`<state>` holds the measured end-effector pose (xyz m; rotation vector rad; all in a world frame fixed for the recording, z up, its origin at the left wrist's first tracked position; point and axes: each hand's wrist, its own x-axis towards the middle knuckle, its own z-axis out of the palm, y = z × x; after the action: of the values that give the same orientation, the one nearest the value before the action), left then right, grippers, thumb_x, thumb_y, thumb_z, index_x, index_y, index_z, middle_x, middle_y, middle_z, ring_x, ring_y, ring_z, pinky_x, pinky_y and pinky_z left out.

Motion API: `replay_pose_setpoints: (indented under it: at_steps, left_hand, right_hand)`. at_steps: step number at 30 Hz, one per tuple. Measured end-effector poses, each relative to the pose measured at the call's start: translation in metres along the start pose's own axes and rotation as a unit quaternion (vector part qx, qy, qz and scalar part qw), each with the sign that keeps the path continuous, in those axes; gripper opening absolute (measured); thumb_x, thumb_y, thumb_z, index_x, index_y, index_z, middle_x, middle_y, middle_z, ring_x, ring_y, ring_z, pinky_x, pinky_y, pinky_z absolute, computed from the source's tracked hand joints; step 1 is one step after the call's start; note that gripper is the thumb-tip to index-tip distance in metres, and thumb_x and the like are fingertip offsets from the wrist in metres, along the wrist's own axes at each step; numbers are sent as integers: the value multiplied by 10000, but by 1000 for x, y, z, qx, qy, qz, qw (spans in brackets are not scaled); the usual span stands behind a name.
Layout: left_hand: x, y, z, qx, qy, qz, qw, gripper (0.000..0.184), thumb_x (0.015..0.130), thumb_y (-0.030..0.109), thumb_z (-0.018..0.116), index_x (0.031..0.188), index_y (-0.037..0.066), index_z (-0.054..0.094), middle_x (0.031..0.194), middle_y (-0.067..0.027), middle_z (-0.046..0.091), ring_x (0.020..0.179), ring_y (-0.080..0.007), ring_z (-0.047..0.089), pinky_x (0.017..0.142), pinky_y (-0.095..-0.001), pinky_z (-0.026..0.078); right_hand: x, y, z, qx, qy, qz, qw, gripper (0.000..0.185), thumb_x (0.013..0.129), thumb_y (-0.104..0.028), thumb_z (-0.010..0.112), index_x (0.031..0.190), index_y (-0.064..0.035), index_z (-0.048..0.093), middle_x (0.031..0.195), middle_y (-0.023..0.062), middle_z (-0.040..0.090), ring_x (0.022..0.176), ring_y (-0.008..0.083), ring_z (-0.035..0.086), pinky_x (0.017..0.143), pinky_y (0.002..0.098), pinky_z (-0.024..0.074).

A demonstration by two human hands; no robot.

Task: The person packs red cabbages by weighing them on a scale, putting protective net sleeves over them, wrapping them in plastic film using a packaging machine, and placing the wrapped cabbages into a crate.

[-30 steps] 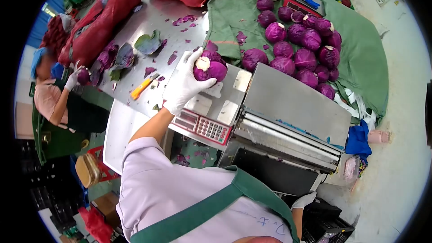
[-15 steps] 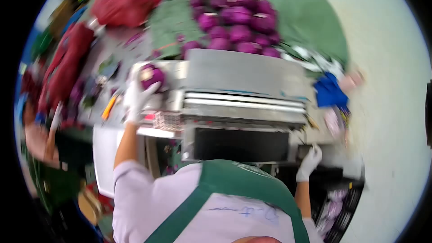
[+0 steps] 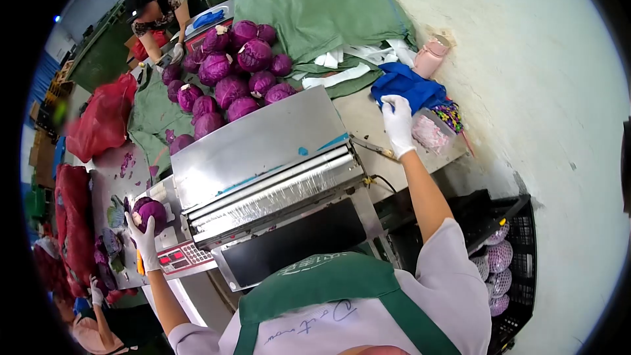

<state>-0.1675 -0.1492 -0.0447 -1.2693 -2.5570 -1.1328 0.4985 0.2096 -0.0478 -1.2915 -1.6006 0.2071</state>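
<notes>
Cabbage (image 3: 151, 214) lay against the left hand's (image 3: 144, 238) palm side, half-open fingers holding it—left of the wrapping machine (image 3: 263, 151). Right of the machine, the right hand (image 3: 399, 126) was partly curled; grip unclear. Farther right: clear tub (image 3: 449, 141), pinkish pieces inside; black crate (image 3: 526, 302)—netted round items.

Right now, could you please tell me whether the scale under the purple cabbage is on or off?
The scale is on: red lights glow on its display, beside the keypad.
</notes>
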Motion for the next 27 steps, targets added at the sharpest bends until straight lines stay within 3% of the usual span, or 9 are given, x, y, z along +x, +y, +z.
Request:
replay_pose_setpoints:
  at_steps: [3, 6, 10, 16, 21, 22, 24, 25, 27]
  left_hand:
    - [-7, 14, -6, 27, -25, -47, 998, 840, 829, 267, 727, 1491, 66, 251, 1488, -196, 320, 1373, -307, 305, 1136, -405, 222]
    - [-9, 17, -8, 33, -13, -37, 999, 808, 846, 265, 709, 1477, 27, 265, 1478, -208, 328, 1369, -309, 314, 1136, -396, 223]
    - [-15, 51, -12, 18, 2, -54, 998, 753, 844, 188, 705, 1454, 9, 300, 1403, -192, 405, 1306, -282, 399, 1088, -378, 312]
    - [-43, 61, -21, -83, 68, -84, 991, 725, 841, 116, 695, 1458, 50, 320, 1374, -156, 406, 1263, -246, 436, 1073, -365, 333]
    - [-69, 130, -42, -155, 73, -166, 971, 547, 915, 77, 595, 1422, 66, 389, 1369, -80, 452, 1282, -210, 415, 1045, -329, 361]
    - [-75, 143, -43, -173, 103, -147, 968, 421, 938, 85, 567, 1349, 54, 483, 1273, -60, 537, 1197, -174, 493, 996, -303, 401]
    - [-89, 158, -47, -160, 99, -153, 970, 278, 946, 120, 573, 1208, 30, 602, 1116, -43, 628, 1052, -144, 576, 917, -271, 443]
    - [-92, 188, -49, -146, 104, -152, 972, 202, 952, 145, 575, 1078, 17, 668, 974, -36, 672, 935, -120, 607, 838, -242, 461]
    - [-102, 233, -41, -275, 96, -137, 947, 206, 958, 155, 567, 1062, 16, 678, 958, -54, 684, 863, -128, 635, 805, -241, 490]
  right_hand:
    - [30, 28, 55, -47, -81, -2, 996, 115, 816, -95, 591, 912, -93, 653, 908, 119, 639, 909, 316, 584, 807, 415, 467]
    - [60, 48, 104, -159, -223, -94, 957, 130, 821, -112, 549, 900, -88, 650, 936, 134, 638, 898, 351, 586, 777, 448, 481]
    - [83, 89, 185, -154, -251, -256, 921, 158, 831, -126, 530, 918, -147, 660, 926, 102, 636, 890, 337, 597, 745, 475, 501]
    - [91, 98, 215, -358, -310, -315, 823, 83, 843, -172, 562, 881, -155, 634, 815, 72, 604, 816, 270, 619, 639, 425, 515]
    - [111, 84, 162, -171, -247, -237, 924, 103, 879, -174, 531, 880, -90, 589, 804, 155, 607, 776, 372, 602, 659, 480, 475]
    - [119, 79, 150, -140, -238, -178, 944, 120, 886, -175, 522, 895, -67, 576, 818, 177, 608, 795, 388, 597, 675, 490, 462]
    - [138, 29, 112, -97, -144, -215, 961, 136, 893, -166, 531, 933, -38, 555, 822, 197, 607, 793, 391, 597, 688, 487, 448]
    - [142, 2, 95, -40, -160, -173, 971, 162, 923, -187, 541, 962, -31, 558, 780, 179, 593, 722, 352, 591, 666, 440, 455]
    - [129, -86, 49, 132, -244, -125, 953, 180, 945, -196, 562, 908, -20, 569, 719, 65, 547, 646, 171, 515, 615, 322, 430]
